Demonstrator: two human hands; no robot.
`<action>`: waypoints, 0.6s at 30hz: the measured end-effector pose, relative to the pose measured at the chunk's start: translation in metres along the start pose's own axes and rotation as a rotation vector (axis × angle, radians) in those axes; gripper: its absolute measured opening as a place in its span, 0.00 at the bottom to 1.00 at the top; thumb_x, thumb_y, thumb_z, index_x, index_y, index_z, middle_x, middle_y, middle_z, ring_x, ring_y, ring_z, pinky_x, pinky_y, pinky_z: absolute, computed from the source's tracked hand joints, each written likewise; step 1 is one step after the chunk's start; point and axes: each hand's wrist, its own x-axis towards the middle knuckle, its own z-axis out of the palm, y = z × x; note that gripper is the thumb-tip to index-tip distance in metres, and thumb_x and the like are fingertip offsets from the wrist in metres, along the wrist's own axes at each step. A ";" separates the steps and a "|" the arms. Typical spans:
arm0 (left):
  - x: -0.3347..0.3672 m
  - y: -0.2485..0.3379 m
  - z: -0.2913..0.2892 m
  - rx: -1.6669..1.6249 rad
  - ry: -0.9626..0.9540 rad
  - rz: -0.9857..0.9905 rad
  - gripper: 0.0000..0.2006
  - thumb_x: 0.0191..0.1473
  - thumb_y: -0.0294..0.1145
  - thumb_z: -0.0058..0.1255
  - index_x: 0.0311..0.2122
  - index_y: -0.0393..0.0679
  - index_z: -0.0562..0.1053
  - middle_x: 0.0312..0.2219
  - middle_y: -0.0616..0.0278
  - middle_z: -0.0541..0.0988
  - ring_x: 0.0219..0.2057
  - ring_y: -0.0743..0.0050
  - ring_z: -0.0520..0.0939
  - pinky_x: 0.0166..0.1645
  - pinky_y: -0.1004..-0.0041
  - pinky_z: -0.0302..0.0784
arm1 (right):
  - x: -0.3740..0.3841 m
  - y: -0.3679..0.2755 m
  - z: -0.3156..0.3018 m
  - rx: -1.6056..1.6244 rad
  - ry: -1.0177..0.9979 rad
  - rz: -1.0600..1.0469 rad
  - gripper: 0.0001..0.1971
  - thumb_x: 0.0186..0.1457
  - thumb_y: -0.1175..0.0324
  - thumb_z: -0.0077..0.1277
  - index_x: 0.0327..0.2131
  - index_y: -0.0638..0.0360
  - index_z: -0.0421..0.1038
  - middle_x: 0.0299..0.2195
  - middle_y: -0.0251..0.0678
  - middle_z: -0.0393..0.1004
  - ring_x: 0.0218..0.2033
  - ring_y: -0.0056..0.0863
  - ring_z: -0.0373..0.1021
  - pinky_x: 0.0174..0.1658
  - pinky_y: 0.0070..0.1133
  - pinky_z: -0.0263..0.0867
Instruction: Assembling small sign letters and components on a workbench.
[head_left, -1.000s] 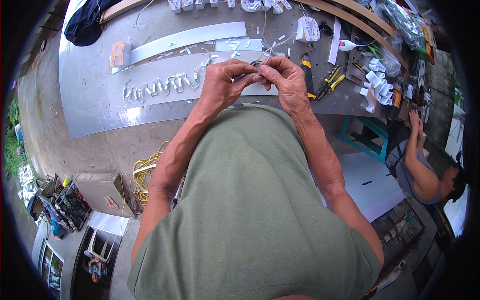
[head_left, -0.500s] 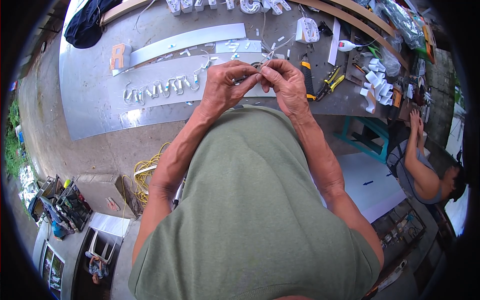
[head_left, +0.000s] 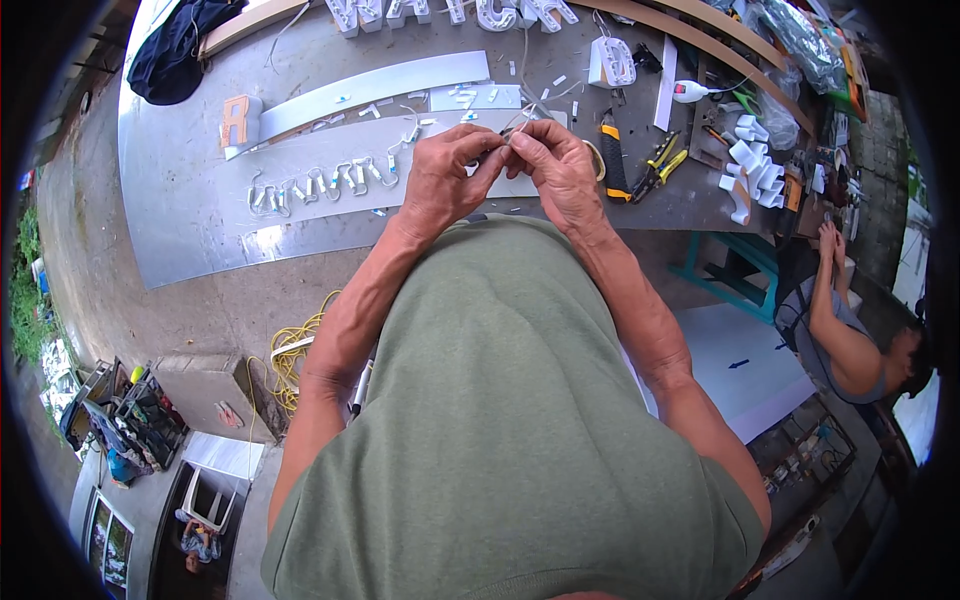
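- Left hand (head_left: 447, 178): thumb and forefinger pinched together, apparently on thin wire (head_left: 516, 122); grip partly hidden.
- Right hand (head_left: 560, 170): thumb and forefinger closed on the same wire, other fingers curled.
- Thin wire: between the fingertips, above the table (head_left: 200, 225). Risk: slipping or snapping, if pulled or twisted too hard.
- Module string (head_left: 325, 182): zigzagged on a pale strip, left of the hands. Risk: tangling, if a forearm drags it.
- Tape roll (head_left: 598, 160): just beside the right hand; liable to a knock from an outward swing.
- Utility knife (head_left: 614, 165), yellow-handled pliers (head_left: 662, 172): farther right.
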 end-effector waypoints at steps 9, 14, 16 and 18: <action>-0.003 -0.018 -0.012 0.056 -0.001 -0.060 0.05 0.50 0.23 0.63 0.35 0.38 0.82 0.31 0.57 0.84 0.31 0.71 0.86 0.36 0.75 0.82 | 0.023 0.024 0.004 0.022 -0.017 0.054 0.07 0.60 0.70 0.57 0.38 0.64 0.74 0.31 0.36 0.79 0.31 0.23 0.76 0.36 0.20 0.74; -0.004 -0.032 -0.018 0.112 0.051 -0.056 0.04 0.51 0.26 0.63 0.33 0.39 0.82 0.30 0.57 0.84 0.28 0.70 0.85 0.32 0.74 0.79 | 0.035 0.039 0.010 0.042 -0.025 0.073 0.07 0.60 0.71 0.56 0.39 0.64 0.74 0.32 0.37 0.79 0.33 0.24 0.76 0.37 0.21 0.74; -0.005 -0.036 -0.019 0.128 0.079 -0.053 0.05 0.51 0.26 0.62 0.33 0.38 0.82 0.30 0.56 0.84 0.29 0.69 0.85 0.32 0.74 0.80 | 0.039 0.045 0.011 0.081 -0.023 0.096 0.07 0.60 0.71 0.56 0.39 0.64 0.73 0.32 0.37 0.79 0.33 0.24 0.76 0.37 0.21 0.75; -0.006 -0.042 -0.019 0.125 0.072 -0.072 0.05 0.51 0.26 0.62 0.33 0.38 0.82 0.30 0.56 0.84 0.29 0.69 0.85 0.33 0.73 0.80 | 0.043 0.049 0.011 0.090 -0.012 0.110 0.07 0.61 0.71 0.56 0.39 0.64 0.73 0.33 0.37 0.78 0.33 0.24 0.76 0.37 0.22 0.75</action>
